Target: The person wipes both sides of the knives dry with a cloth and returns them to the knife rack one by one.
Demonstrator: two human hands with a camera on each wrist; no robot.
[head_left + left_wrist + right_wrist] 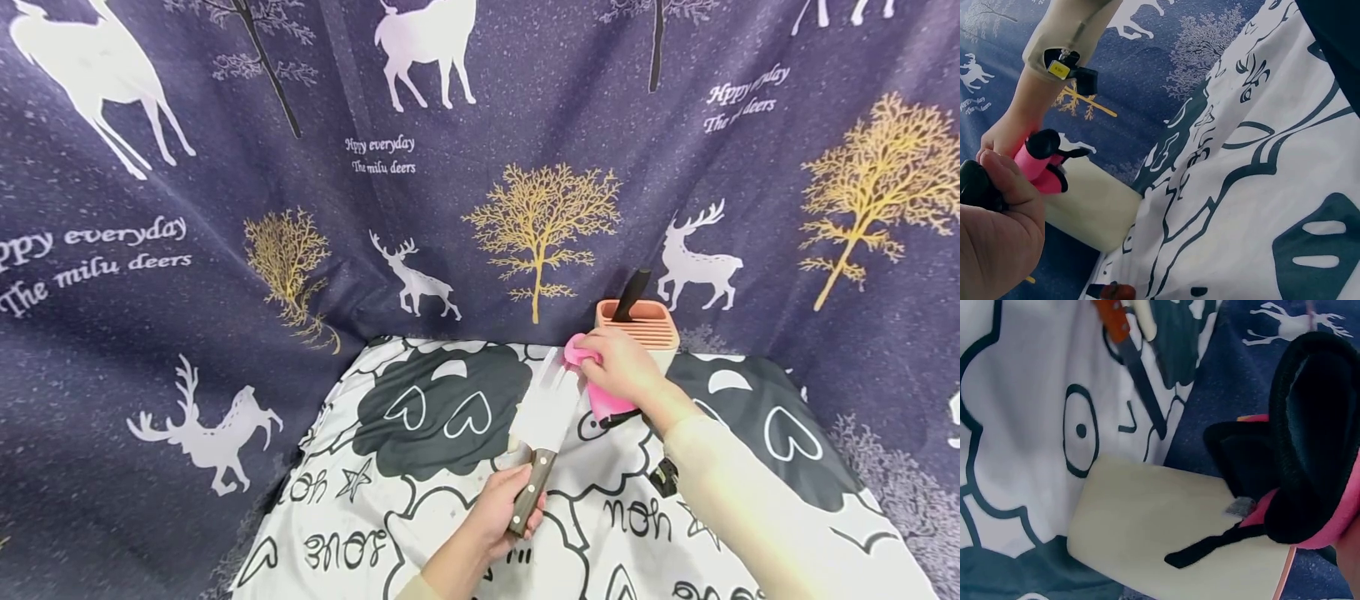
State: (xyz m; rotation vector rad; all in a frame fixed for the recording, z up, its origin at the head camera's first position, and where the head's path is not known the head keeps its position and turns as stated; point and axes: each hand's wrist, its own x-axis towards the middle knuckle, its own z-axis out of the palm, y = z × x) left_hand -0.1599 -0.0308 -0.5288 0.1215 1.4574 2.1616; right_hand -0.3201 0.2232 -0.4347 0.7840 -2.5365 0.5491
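Cleaver (549, 412) and pink cloth item (609, 405) gripped
Left hand (501, 504) holds the handle (533, 492), likely avoiding the blade (551, 400); right hand (621, 367) clutches the cloth item

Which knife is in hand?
The wide-bladed cleaver, held by its brown handle in the left hand. The orange-handled knife lies on the cloth; the black handle sticks up from the block.

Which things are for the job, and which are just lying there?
Likely job things:
cleaver, left hand
pink thing with black lining, right hand
maybe the knife block

Probably just there:
black handle sticking out of the block
orange-handled knife on the cloth
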